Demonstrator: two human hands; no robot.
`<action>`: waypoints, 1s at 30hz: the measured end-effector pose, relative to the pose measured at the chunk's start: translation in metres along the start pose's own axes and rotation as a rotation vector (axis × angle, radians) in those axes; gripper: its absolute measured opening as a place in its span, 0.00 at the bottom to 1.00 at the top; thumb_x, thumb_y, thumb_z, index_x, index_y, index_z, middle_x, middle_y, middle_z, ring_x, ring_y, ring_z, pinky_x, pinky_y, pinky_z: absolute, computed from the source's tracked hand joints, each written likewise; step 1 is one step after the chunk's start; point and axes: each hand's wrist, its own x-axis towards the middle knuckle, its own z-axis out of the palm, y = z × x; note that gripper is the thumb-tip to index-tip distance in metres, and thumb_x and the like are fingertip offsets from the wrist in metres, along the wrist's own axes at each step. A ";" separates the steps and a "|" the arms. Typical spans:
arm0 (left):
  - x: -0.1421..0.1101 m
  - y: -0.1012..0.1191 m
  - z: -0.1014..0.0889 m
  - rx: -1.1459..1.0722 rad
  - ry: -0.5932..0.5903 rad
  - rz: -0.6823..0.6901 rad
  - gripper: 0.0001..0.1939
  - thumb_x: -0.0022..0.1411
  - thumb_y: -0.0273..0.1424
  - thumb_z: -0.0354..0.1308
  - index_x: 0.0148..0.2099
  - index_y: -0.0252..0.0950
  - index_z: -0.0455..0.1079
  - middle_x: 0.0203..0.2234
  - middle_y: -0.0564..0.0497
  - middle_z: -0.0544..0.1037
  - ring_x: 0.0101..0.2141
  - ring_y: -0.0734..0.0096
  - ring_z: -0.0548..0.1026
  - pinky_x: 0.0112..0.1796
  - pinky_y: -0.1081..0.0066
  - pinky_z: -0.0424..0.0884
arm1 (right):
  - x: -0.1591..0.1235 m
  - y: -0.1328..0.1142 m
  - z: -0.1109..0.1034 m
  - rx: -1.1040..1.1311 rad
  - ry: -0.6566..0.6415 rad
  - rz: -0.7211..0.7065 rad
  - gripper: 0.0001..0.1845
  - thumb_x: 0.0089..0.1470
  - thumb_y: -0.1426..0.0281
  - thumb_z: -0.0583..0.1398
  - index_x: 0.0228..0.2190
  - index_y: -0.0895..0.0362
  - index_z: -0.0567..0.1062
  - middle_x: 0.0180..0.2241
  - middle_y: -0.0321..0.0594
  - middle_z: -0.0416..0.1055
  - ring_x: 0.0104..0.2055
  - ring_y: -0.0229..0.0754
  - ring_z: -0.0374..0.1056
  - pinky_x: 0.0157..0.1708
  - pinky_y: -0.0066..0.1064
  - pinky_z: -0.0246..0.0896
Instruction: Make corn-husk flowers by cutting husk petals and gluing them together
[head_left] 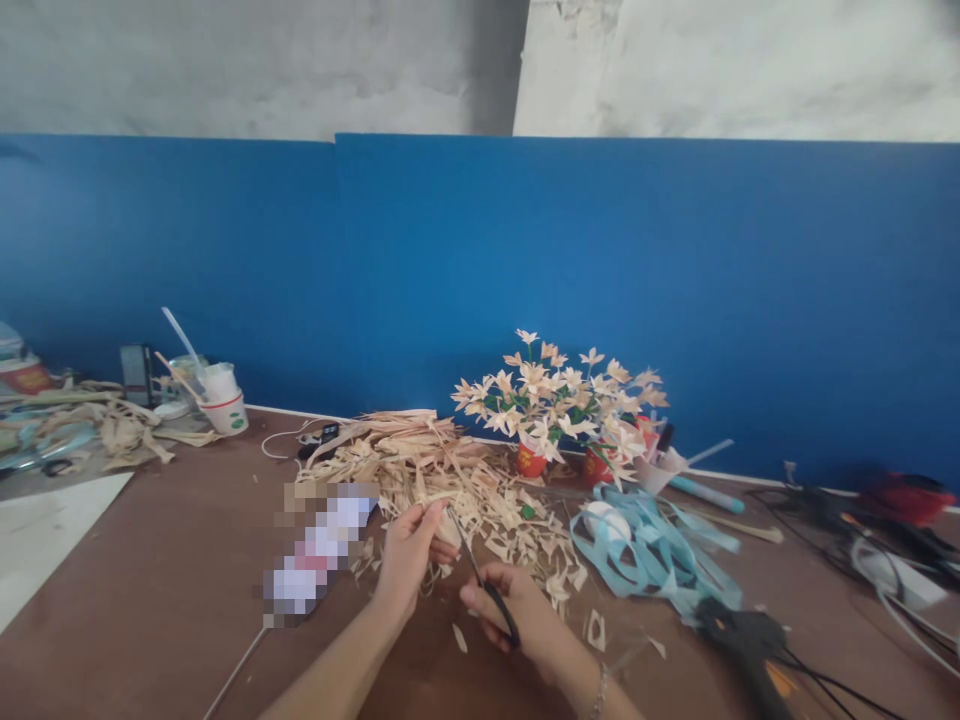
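My right hand (pixel 510 605) is closed around the black handles of a pair of scissors (pixel 495 600), whose blades point up and left. Close to the blade tips, my left hand (pixel 411 555) pinches a small pale piece, apparently dried husk; the fingers partly hide it. Behind both hands spreads a heap of dried husk strips and cut scraps (pixel 427 465). A few loose scraps lie on the brown table (pixel 180 560) around my right hand. Beyond the heap stand pale husk flowers (pixel 555 395) with green stems, in red cups (pixel 531 460).
Light blue ribbon (pixel 652 555) lies tangled at the right, with a black glue gun (pixel 742 640) and cables nearer me. A blurred-out object (pixel 319 560) with a cord lies left of my hands. Farther left stands a white cup (pixel 226 412) holding sticks. A blue partition (pixel 420 270) closes the back.
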 end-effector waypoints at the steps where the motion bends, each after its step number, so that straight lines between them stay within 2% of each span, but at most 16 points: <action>1: 0.000 0.000 0.000 0.005 -0.003 -0.001 0.21 0.51 0.42 0.56 0.40 0.30 0.71 0.11 0.55 0.71 0.15 0.71 0.72 0.17 0.76 0.66 | 0.000 0.000 -0.001 -0.006 -0.007 0.000 0.24 0.39 0.50 0.62 0.23 0.59 0.66 0.09 0.25 0.57 0.10 0.26 0.47 0.11 0.20 0.38; 7: 0.003 -0.001 -0.003 0.029 -0.045 -0.003 0.22 0.52 0.42 0.56 0.42 0.30 0.72 0.11 0.55 0.72 0.15 0.72 0.72 0.16 0.78 0.65 | -0.003 -0.003 -0.005 -0.045 -0.028 0.000 0.23 0.40 0.51 0.62 0.22 0.59 0.65 0.09 0.25 0.56 0.10 0.27 0.47 0.11 0.20 0.37; 15: 0.009 -0.003 -0.006 0.038 -0.109 -0.028 0.24 0.51 0.45 0.56 0.41 0.30 0.72 0.13 0.54 0.73 0.15 0.73 0.72 0.15 0.79 0.64 | -0.004 -0.004 -0.012 -0.078 -0.087 0.013 0.20 0.42 0.54 0.62 0.24 0.59 0.67 0.09 0.25 0.56 0.10 0.26 0.47 0.10 0.19 0.39; 24: 0.012 -0.003 -0.012 0.067 -0.215 -0.085 0.27 0.49 0.48 0.57 0.41 0.28 0.72 0.11 0.53 0.72 0.14 0.72 0.72 0.15 0.79 0.64 | -0.005 -0.002 -0.024 -0.178 -0.146 0.037 0.19 0.43 0.56 0.61 0.25 0.60 0.70 0.10 0.26 0.58 0.10 0.27 0.50 0.10 0.18 0.43; 30: 0.013 -0.002 -0.014 0.133 -0.268 -0.103 0.27 0.49 0.49 0.56 0.39 0.29 0.73 0.10 0.52 0.72 0.14 0.70 0.72 0.14 0.78 0.62 | -0.011 -0.014 -0.027 -0.255 -0.133 0.128 0.20 0.40 0.54 0.62 0.25 0.59 0.69 0.10 0.26 0.58 0.11 0.27 0.51 0.11 0.18 0.45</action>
